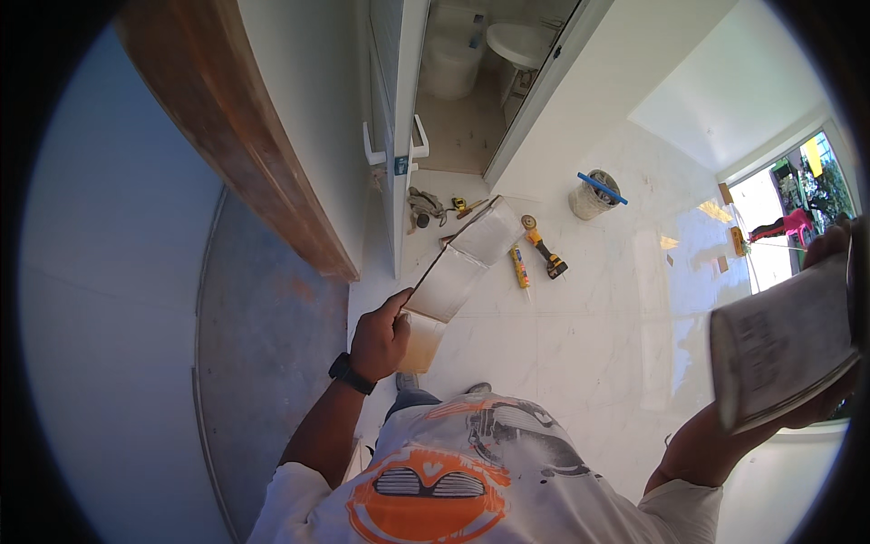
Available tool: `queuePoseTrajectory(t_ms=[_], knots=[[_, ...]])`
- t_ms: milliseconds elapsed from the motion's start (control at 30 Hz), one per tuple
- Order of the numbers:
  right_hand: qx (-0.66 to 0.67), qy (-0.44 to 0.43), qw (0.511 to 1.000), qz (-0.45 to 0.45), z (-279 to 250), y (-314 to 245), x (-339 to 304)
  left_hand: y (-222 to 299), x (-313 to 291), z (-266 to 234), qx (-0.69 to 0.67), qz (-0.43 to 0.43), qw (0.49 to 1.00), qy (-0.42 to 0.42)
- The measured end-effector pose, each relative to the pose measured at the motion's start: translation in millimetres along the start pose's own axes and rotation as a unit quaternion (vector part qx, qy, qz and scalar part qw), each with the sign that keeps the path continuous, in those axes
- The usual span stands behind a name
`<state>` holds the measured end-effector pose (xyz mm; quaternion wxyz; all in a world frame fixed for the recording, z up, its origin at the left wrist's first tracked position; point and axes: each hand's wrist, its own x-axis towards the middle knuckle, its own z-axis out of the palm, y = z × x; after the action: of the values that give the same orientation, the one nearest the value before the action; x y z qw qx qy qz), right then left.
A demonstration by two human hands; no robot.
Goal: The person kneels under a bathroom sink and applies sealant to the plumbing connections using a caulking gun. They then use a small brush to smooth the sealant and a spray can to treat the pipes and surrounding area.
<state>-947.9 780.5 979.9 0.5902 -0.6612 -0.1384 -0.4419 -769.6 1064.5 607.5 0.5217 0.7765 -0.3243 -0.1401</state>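
My left hand (379, 335), with a dark watch at its wrist, grips one edge of a long pale strip (467, 258) made of several joined sections. The strip slants up and away over the floor; its dark edge faces left, and its material I cannot make out. Far to the right, my right hand (820, 408) is wrapped round a greyish, rounded can-like piece (784, 340) with faint dark markings. That piece is raised close to the view's rim, which cuts it off.
On the pale floor beyond the strip lie a yellow-and-black power tool (546, 249), a yellow sealant tube (519, 267), a tape measure (459, 205) and a grey cloth (426, 207). A bucket (591, 201) carries a blue bar (602, 188). A door (399, 118) stands ajar before a bathroom.
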Motion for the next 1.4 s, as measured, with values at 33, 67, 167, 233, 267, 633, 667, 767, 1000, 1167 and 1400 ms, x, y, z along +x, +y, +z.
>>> queuePoseTrajectory(t_ms=[33,67,167,233,267,633,667,767,1000,1167,1400], knots=[[0.008,-0.167,0.985,0.052,9,16,-4,0,-1,0,-0.013,-0.004,1.0,0.006],[-0.056,-0.238,0.966,0.084,4,10,5,-2,2,-1,0.002,0.008,1.0,0.005],[-0.086,-0.368,0.915,0.145,1,14,10,-4,-1,3,-0.005,0.023,1.0,0.015],[0.122,-0.31,0.925,0.181,22,38,-1,-7,0,4,-0.014,0.003,1.0,0.01],[0.122,-0.293,0.934,0.161,26,41,-6,-8,0,4,-0.005,0.002,1.0,0.008],[-0.157,0.256,0.95,0.086,-31,21,-36,-11,-2,-12,0.062,0.006,0.998,0.006],[-0.158,0.197,0.964,0.087,-33,23,-44,-13,-5,-14,0.068,-0.002,0.998,-0.001],[-0.067,0.022,0.991,0.11,-39,22,-51,-19,-9,-22,0.079,0.004,0.997,0.006],[-0.081,0.203,0.975,0.048,-58,11,-54,-32,-7,-37,0.114,0.002,0.993,-0.013],[-0.034,0.238,0.97,0.017,-30,12,-57,-34,-3,-37,0.104,0.032,0.994,-0.017],[-0.087,0.203,0.974,0.049,6,15,-42,-36,3,-36,0.092,0.046,0.994,-0.024]])
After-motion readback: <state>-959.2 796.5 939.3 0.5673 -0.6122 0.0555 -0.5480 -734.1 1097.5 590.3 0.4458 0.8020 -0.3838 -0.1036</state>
